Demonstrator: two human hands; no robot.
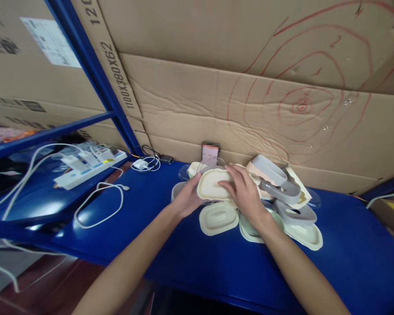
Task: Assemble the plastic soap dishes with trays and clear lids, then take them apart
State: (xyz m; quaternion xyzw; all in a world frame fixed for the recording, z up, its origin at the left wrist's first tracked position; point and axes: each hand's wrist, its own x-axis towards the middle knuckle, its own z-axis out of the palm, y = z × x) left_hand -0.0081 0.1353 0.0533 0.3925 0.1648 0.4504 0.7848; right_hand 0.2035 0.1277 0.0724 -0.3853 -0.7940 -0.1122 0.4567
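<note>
Both hands meet over a pile of trays (282, 205) on the blue table (348, 258), close to the cardboard wall (236, 96). The left hand (187, 199) grips the left end of a cream tray (212, 183), fingers curled under its rim. The right hand (246, 192) lies flat on the tray's right half, fingers spread across the top and pressing down. The cream tray sits raised between the two hands, above a second tray (218, 218) lying on the table just below. Grey trays (280, 189) are stacked to the right. A phone (210, 151) stands behind the pile. A power strip (90, 166) and white cable (100, 205) lie well to the left.
</note>
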